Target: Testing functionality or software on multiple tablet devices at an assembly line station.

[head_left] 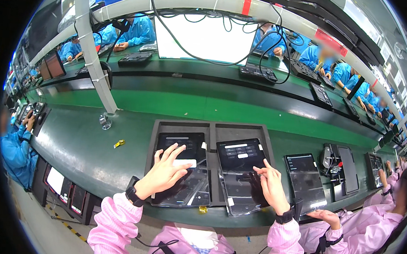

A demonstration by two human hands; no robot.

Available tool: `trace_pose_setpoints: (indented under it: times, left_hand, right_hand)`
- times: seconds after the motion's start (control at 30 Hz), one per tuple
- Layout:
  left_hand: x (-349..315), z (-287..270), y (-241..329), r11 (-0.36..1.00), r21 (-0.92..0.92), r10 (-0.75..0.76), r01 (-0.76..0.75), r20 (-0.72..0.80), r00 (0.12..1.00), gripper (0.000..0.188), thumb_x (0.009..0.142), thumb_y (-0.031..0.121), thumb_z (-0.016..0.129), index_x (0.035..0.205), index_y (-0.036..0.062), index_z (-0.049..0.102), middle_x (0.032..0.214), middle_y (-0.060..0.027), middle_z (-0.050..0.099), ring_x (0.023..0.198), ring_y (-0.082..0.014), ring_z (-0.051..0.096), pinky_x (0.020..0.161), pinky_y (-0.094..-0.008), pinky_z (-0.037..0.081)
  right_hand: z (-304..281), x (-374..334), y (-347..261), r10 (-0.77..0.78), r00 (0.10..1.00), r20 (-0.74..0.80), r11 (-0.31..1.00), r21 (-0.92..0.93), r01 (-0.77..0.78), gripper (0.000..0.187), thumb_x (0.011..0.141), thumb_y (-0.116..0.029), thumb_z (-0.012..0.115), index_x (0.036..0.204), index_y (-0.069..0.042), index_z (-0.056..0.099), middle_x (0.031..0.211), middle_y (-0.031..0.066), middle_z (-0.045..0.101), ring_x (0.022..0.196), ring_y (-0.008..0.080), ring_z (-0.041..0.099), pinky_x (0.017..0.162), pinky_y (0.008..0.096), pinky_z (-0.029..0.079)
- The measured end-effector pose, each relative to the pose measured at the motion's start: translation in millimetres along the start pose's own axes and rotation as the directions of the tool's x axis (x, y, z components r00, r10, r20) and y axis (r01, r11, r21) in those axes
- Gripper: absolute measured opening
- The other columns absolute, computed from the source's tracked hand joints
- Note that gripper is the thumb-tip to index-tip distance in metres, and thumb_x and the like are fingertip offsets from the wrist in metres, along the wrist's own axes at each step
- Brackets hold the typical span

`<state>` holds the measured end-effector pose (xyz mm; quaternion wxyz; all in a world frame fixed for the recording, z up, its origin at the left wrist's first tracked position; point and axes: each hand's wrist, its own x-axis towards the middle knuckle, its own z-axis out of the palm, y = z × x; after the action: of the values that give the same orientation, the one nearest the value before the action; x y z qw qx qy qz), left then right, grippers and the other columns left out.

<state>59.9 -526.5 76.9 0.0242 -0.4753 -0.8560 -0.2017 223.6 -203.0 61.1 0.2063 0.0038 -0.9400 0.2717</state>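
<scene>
Two dark tablets lie side by side in a black two-part tray (212, 146) on the bench before me. My left hand (164, 170) is open over the left tablet (189, 183), fingers spread at its screen. A white box shows on that screen beside my fingers. Over the right tablet (236, 168), my right hand (272, 185) is open, its index finger stretched toward the lit screen. I cannot tell whether the fingertips touch the glass. The right tablet's lower end overlaps the tray's near edge. Both tablets carry small white tabs, and neither hand holds anything.
To the right, a co-worker's hand (326, 217) is at the lower end of another tablet (305, 180). Beyond that stands a black fixture (341, 171). A yellow tape piece (119, 143) and a clear roll (105, 122) lie left. A white post (93, 52) rises at the back left.
</scene>
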Motion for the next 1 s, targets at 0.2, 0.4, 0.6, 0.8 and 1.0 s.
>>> trace_pose_setpoints:
  times: [0.2, 0.4, 0.6, 0.8, 1.0]
  left_hand:
    - [13, 11, 2, 1.000, 0.026, 0.009, -0.010, 0.019, 1.000, 0.031, 0.095, 0.034, 0.048, 0.115, 0.0185, 0.066, 0.147, -0.0154, 0.031, 0.139, -0.0335, 0.023, 0.105, -0.0604, 0.014]
    - [6, -5, 8, 1.000, 0.030, 0.001, -0.001, -0.004, 1.000, 0.031, 0.094, 0.030, 0.049, 0.116, 0.0187, 0.066, 0.147, -0.0153, 0.031, 0.139, -0.0349, 0.022, 0.107, -0.0579, 0.012]
    - [-11, -25, 32, 0.999, 0.041, -0.005, 0.004, 0.012, 1.000, 0.034, 0.089, 0.027, 0.052, 0.120, 0.0191, 0.063, 0.149, -0.0153, 0.029, 0.139, -0.0348, 0.020, 0.107, -0.0565, 0.011]
    - [-47, -43, 71, 1.000, -0.017, -0.010, 0.010, 0.018, 1.000, 0.044, 0.092, 0.044, 0.041, 0.127, 0.0220, 0.058, 0.147, -0.0192, 0.030, 0.137, -0.0387, 0.023, 0.107, -0.0556, 0.012]
    - [-58, -37, 93, 0.993, -0.106, 0.052, -0.049, 0.025, 0.998, 0.057, 0.096, 0.055, 0.026, 0.127, 0.0196, 0.058, 0.145, -0.0199, 0.034, 0.135, -0.0387, 0.025, 0.105, -0.0544, 0.013]
  right_hand:
    - [-11, -10, 4, 0.033, 0.999, -0.008, 0.999, -0.021, -0.033, 0.017, 0.088, 0.003, 0.046, 0.103, -0.004, 0.051, 0.118, 0.0082, 0.063, 0.133, 0.0265, 0.038, 0.103, 0.0378, 0.027]
    - [-10, -13, 11, 0.045, 0.999, -0.008, 0.999, -0.027, -0.045, 0.016, 0.089, 0.002, 0.045, 0.103, -0.003, 0.050, 0.118, 0.0089, 0.062, 0.134, 0.0277, 0.037, 0.103, 0.0395, 0.027]
    - [-13, -10, 10, 0.065, 0.998, 0.009, 0.997, -0.040, -0.064, 0.016, 0.090, 0.000, 0.045, 0.105, -0.004, 0.049, 0.120, 0.0084, 0.061, 0.135, 0.0283, 0.036, 0.105, 0.0398, 0.026]
    - [-55, -80, 12, 0.292, 0.846, -0.447, 0.949, 0.027, -0.314, 0.028, 0.092, -0.004, 0.046, 0.119, -0.001, 0.048, 0.126, 0.0139, 0.055, 0.128, 0.0304, 0.042, 0.104, 0.0396, 0.030]
    - [-51, -159, 23, 0.455, 0.682, -0.572, 0.867, 0.110, -0.486, 0.026, 0.092, -0.007, 0.048, 0.117, 0.002, 0.047, 0.121, 0.0158, 0.054, 0.110, 0.0273, 0.051, 0.096, 0.0359, 0.037]
